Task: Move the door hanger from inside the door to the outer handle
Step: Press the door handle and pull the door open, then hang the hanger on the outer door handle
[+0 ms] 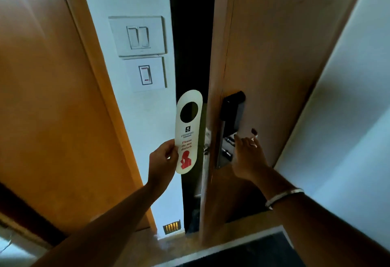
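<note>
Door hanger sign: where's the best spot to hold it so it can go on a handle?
Pinch the door hanger low on its left edge, as the left hand does now. It is flat and upright, and the round hole sits up top, so a low grip probably leaves that hole free.

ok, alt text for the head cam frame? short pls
The left hand holds a white "Please do not disturb" door hanger upright by its lower edge in front of the dark gap of a partly open wooden door. The right hand reaches to the metal handle and lock plate on the door's inner face. Wall switches sit left of the gap.
</note>
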Available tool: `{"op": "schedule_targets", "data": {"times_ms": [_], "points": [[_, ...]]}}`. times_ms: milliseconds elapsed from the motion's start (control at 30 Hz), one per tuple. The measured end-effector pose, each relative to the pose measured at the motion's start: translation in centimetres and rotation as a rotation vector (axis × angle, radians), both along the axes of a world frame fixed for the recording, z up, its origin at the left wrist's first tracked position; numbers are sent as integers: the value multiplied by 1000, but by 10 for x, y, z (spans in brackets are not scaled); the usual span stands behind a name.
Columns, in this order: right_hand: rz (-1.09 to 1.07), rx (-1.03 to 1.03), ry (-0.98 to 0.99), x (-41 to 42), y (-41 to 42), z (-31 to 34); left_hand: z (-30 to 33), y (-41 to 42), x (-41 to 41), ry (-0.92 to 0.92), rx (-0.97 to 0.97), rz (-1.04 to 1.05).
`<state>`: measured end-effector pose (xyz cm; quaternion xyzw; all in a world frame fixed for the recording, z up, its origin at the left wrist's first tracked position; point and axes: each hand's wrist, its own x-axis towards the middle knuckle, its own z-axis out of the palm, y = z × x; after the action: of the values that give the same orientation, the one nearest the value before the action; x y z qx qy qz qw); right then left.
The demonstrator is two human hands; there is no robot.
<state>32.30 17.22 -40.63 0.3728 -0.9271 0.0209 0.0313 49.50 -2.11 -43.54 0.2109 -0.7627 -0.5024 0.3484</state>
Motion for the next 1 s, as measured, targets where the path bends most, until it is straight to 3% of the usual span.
{"op": "schedule_targets", "data": {"times_ms": [200,300,433,667,767,1000], "points": [[-287,-565,-439,32,63,33,-1,16,-11,70,-56,-158],[-367,-886,-311,46,82,76,2,32,-23,82,-38,-221],[-288,-1225,-127,56,95,163,16,60,-46,94,-30,-305],[-228,-1323,221,70,127,290,51,118,-91,117,32,-465],[-329,-1358,327,67,148,306,61,141,-109,125,66,-493],[-411,-1347,337,61,203,308,57,181,-140,112,6,-595]]}}
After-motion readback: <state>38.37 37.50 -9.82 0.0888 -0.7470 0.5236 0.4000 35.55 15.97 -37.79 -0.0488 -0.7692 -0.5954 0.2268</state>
